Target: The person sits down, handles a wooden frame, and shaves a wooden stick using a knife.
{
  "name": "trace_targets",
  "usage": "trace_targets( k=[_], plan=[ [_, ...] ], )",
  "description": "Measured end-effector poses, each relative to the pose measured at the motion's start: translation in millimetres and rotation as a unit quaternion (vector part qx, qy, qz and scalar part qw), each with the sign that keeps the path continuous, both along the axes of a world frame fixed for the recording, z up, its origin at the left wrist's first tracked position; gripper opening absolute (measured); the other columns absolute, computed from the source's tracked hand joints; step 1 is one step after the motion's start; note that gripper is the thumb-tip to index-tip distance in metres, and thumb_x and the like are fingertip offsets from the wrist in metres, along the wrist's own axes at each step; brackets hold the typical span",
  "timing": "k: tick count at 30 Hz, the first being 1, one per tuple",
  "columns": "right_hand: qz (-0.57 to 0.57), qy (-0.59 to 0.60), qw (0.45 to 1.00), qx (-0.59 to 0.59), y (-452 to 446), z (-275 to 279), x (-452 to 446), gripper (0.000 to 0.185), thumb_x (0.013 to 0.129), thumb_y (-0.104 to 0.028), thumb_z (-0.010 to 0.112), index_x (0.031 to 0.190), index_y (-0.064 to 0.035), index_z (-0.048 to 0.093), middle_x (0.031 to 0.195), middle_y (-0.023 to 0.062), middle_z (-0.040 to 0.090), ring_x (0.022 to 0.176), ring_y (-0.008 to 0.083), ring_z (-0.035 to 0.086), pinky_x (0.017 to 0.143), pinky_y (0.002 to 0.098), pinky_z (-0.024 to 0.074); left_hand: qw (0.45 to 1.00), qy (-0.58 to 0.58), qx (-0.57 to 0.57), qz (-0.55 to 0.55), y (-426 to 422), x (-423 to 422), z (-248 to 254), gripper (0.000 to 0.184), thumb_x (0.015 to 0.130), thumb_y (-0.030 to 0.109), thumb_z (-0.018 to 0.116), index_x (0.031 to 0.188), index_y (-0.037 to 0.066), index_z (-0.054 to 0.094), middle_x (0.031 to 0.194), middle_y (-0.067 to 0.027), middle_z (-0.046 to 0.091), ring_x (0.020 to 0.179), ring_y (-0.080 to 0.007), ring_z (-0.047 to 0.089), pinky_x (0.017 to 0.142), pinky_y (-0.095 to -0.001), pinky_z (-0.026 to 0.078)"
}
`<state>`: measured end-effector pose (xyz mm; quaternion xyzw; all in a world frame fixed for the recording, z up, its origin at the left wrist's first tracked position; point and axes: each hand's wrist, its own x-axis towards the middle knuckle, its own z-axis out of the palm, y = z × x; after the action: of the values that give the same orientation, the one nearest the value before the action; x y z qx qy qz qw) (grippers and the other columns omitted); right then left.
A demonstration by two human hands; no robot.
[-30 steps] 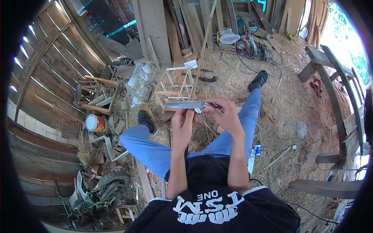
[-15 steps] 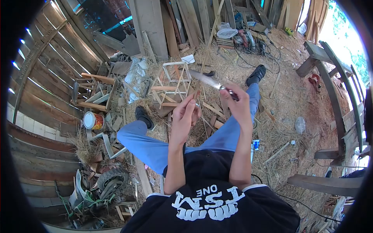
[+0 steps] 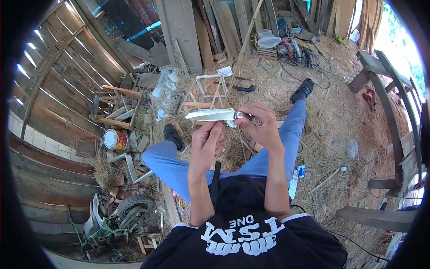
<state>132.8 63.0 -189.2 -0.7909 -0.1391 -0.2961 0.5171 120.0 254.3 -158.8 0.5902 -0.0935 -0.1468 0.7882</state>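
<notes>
1. Right hand closed round the handle of a knife; the blade runs out leftward from that grip, nearly level.
2. Left hand just below the blade, thumb and forefinger drawn close; from here I cannot tell whether they pinch anything.
3. Beyond the grip, on the ground: small wooden frame.
4. Nearer the body than the grip: black shirt, white print, "TSM ONE".
5. Left of the grip, well apart: tin, its coloured label too small to read.

I see a can on my left, a tyre nearer me, planks upright ahead, and a plastic bag to my right.
</notes>
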Motion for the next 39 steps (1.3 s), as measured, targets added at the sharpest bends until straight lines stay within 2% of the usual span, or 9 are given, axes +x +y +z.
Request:
trace_targets(
  k=[8, 11, 17, 20, 23, 26, 32, 35, 39],
  plan=[
    [-0.059, -0.034, 0.998, -0.006, -10.1, -8.8, 4.3, 0.030, 0.067, -0.016, 0.085, 0.092, -0.0028, 0.073, 0.078, 0.0076, 0.065, 0.074, 0.0231, 0.060, 0.069, 0.0347, 0.0474, 0.999, 0.008, 0.029, 0.025, -7.5, -5.6, 9.2, 0.034, 0.105, 0.018, 0.051, 0.135, 0.003, 0.058, 0.068, 0.0080, 0.039, 0.052, 0.0011, 0.029, 0.044, -0.0186, 0.023],
    [-0.099, -0.008, 0.995, 0.003, -31.5, -18.9, 3.2, 0.030, 0.070, -0.016, 0.085, 0.093, -0.0020, 0.073, 0.079, 0.0079, 0.066, 0.074, 0.0221, 0.061, 0.070, 0.0343, 0.0475, 0.993, -0.007, 0.101, 0.057, -7.1, -8.7, 1.7, 0.038, 0.105, 0.018, 0.051, 0.140, 0.004, 0.054, 0.070, 0.0077, 0.041, 0.053, 0.0017, 0.030, 0.045, -0.0176, 0.023],
    [-0.159, -0.005, 0.987, -0.011, -47.9, -32.6, 3.0, 0.030, 0.080, -0.021, 0.081, 0.097, 0.0020, 0.070, 0.079, 0.0064, 0.061, 0.072, 0.0156, 0.055, 0.067, 0.0281, 0.0448, 0.999, 0.015, 0.048, -0.009, -3.7, -6.9, 7.3, 0.039, 0.104, 0.019, 0.053, 0.139, 0.003, 0.054, 0.071, 0.0075, 0.042, 0.053, 0.0013, 0.031, 0.045, -0.0181, 0.023],
    [-0.221, -0.007, 0.975, 0.020, -52.5, -36.1, 2.4, 0.034, 0.083, -0.026, 0.080, 0.100, 0.0016, 0.070, 0.079, 0.0063, 0.061, 0.071, 0.0149, 0.055, 0.066, 0.0278, 0.0444, 0.996, 0.007, 0.093, 0.011, 5.7, -4.5, 2.7, 0.037, 0.104, 0.019, 0.052, 0.138, 0.003, 0.056, 0.070, 0.0077, 0.040, 0.056, 0.0009, 0.032, 0.045, -0.0189, 0.024],
    [-0.225, 0.032, 0.973, 0.043, -40.5, -28.3, 1.6, 0.034, 0.081, -0.027, 0.081, 0.099, 0.0002, 0.071, 0.082, 0.0074, 0.064, 0.074, 0.0198, 0.060, 0.066, 0.0302, 0.0483, 0.994, -0.017, 0.103, 0.027, 1.2, 0.9, -1.6, 0.034, 0.104, 0.019, 0.052, 0.133, 0.001, 0.058, 0.070, 0.0078, 0.039, 0.059, 0.0006, 0.033, 0.047, -0.0192, 0.025],
    [-0.211, 0.059, 0.975, 0.029, -31.9, -20.5, -1.9, 0.034, 0.082, -0.027, 0.081, 0.099, 0.0008, 0.070, 0.083, 0.0073, 0.065, 0.074, 0.0183, 0.060, 0.067, 0.0291, 0.0488, 0.996, 0.030, 0.088, 0.013, 3.3, 5.0, 0.4, 0.030, 0.105, 0.019, 0.052, 0.128, 0.001, 0.058, 0.074, 0.0055, 0.047, 0.059, -0.0009, 0.035, 0.050, -0.0190, 0.030],
    [-0.183, 0.022, 0.982, 0.030, -27.4, -13.4, -3.7, 0.033, 0.080, -0.026, 0.082, 0.098, -0.0009, 0.071, 0.083, 0.0070, 0.066, 0.074, 0.0190, 0.060, 0.068, 0.0307, 0.0482, 0.989, -0.110, 0.085, -0.039, 13.4, 13.8, -28.5, 0.030, 0.105, 0.018, 0.052, 0.129, 0.000, 0.055, 0.096, -0.0058, 0.065, 0.059, -0.0044, 0.043, 0.055, -0.0217, 0.037],
    [-0.177, 0.000, 0.984, -0.002, -18.5, -2.3, -5.6, 0.030, 0.077, -0.025, 0.082, 0.095, -0.0028, 0.072, 0.082, 0.0069, 0.067, 0.076, 0.0216, 0.061, 0.071, 0.0331, 0.0477, 0.995, -0.043, 0.030, -0.090, 10.5, 7.4, -15.1, 0.032, 0.104, 0.018, 0.052, 0.130, -0.001, 0.053, 0.094, -0.0069, 0.066, 0.060, -0.0047, 0.046, 0.055, -0.0227, 0.038],
    [-0.134, 0.008, 0.991, -0.009, -0.6, 9.6, -6.8, 0.029, 0.076, -0.028, 0.081, 0.092, -0.0051, 0.072, 0.081, 0.0064, 0.067, 0.078, 0.0249, 0.061, 0.072, 0.0363, 0.0470, 0.993, -0.038, 0.109, -0.010, -0.7, 8.1, -14.1, 0.032, 0.104, 0.018, 0.053, 0.130, -0.001, 0.054, 0.081, -0.0038, 0.064, 0.058, -0.0042, 0.045, 0.051, -0.0224, 0.035]
  ],
)
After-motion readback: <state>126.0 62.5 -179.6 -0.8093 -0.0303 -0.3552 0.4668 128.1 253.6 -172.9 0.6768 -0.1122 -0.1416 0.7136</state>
